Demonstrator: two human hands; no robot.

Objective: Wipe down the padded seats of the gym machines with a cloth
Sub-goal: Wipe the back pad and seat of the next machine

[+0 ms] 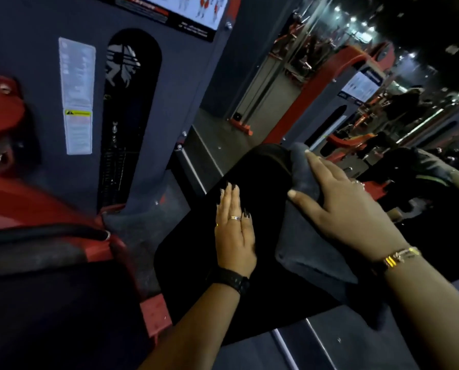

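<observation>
A black padded seat point(196, 247) fills the middle of the head view. My left hand point(235, 231) lies flat on its left part, fingers straight and together, holding nothing. A dark grey cloth point(305, 244) is spread over the seat's right side and far edge. My right hand point(343, 209) presses down on the cloth with fingers spread, thumb toward the seat's middle. The cloth's near end hangs past the seat's front corner.
A dark grey weight-stack housing point(44, 76) with a warning label point(77, 94) stands at the left. Red frame parts point(6, 108) and another dark pad point(49, 316) sit at the lower left. More red machines point(337, 73) stand behind on the grey floor point(329, 348).
</observation>
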